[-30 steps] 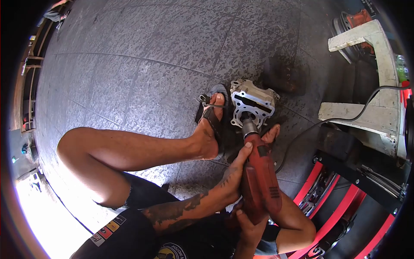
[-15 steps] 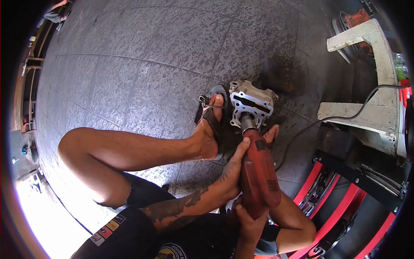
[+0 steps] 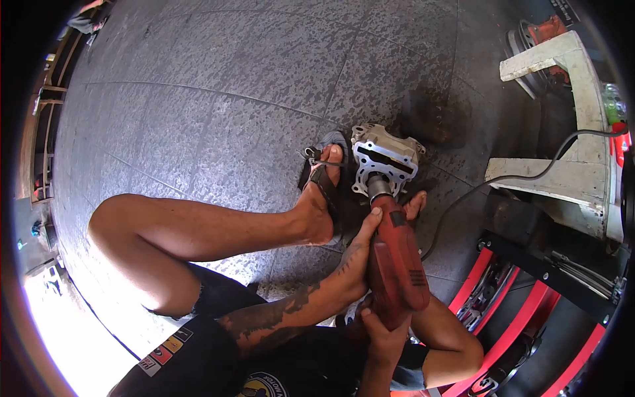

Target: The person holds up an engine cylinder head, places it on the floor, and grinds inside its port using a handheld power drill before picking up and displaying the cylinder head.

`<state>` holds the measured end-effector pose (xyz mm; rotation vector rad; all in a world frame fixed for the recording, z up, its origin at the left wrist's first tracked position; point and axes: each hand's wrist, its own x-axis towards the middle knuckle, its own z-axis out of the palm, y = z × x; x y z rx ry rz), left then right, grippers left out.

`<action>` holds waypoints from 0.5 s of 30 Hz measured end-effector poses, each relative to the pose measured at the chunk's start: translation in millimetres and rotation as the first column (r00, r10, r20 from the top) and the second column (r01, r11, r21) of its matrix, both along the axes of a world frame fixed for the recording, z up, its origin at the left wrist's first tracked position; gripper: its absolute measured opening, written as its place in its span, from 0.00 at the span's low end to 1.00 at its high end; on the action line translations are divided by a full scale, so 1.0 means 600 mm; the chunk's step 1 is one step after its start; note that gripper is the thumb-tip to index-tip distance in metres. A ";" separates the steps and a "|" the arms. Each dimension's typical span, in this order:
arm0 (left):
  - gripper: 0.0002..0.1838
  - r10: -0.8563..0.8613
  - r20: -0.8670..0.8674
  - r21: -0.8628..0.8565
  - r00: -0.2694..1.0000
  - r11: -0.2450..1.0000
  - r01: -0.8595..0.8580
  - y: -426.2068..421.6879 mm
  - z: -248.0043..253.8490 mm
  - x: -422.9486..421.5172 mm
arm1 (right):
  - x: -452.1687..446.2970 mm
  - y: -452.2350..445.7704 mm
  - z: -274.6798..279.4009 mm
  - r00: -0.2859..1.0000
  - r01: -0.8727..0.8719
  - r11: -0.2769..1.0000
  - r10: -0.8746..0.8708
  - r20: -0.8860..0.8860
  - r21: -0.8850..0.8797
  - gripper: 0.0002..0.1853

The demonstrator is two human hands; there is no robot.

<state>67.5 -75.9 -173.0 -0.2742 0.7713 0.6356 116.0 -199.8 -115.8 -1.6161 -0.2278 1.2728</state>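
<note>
A red corded power drill [image 3: 398, 268] lies across my lap, pointing away from me. My left hand [image 3: 366, 237] is closed around the front of its body, thumb along the side near the metal nose. Lower down, my right hand [image 3: 383, 339] grips the rear handle, its fingers partly hidden. The drill's nose [image 3: 379, 186] reaches into the near side of a silver engine cylinder head [image 3: 387, 153]; the very tip is hidden there. This cylinder head sits on the floor between my feet, its flat machined face with holes turned toward me.
Beside the cylinder head are my sandalled foot [image 3: 324, 175] and other foot [image 3: 415, 204]. A black cord [image 3: 473, 192] runs right, past a worn white wooden stand [image 3: 549, 175]. Red-and-black racks [image 3: 529, 317] holding metal parts stand lower right. Dark grey tiles [image 3: 218, 126] cover the floor.
The drill has turned slightly in my hands, its body shifting a little to the left. Both hands keep their hold, and the cylinder head stays essentially in place.
</note>
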 end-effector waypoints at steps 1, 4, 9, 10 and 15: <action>0.29 0.026 0.018 0.025 1.000 0.999 -0.026 0.004 -0.001 0.000 | -0.001 0.003 0.000 1.000 -0.008 1.000 0.008 0.014 -0.021 0.28; 0.29 -0.052 -0.021 -0.059 0.998 0.997 0.051 -0.018 0.002 -0.011 | -0.004 -0.009 0.011 0.999 -0.038 0.999 0.038 0.014 -0.037 0.29; 0.28 -0.060 -0.046 -0.109 0.997 0.993 0.054 -0.030 0.008 -0.009 | -0.001 -0.034 0.007 0.999 -0.043 0.999 0.043 -0.003 0.021 0.29; 0.28 -0.073 -0.041 -0.070 0.996 0.995 0.070 -0.021 0.011 -0.010 | 0.004 -0.032 -0.001 0.998 -0.059 0.998 0.059 0.017 -0.016 0.29; 0.27 0.023 -0.013 0.053 1.000 0.998 -0.023 0.009 0.017 -0.002 | 0.004 0.010 -0.003 0.998 0.000 0.999 0.004 0.069 -0.053 0.30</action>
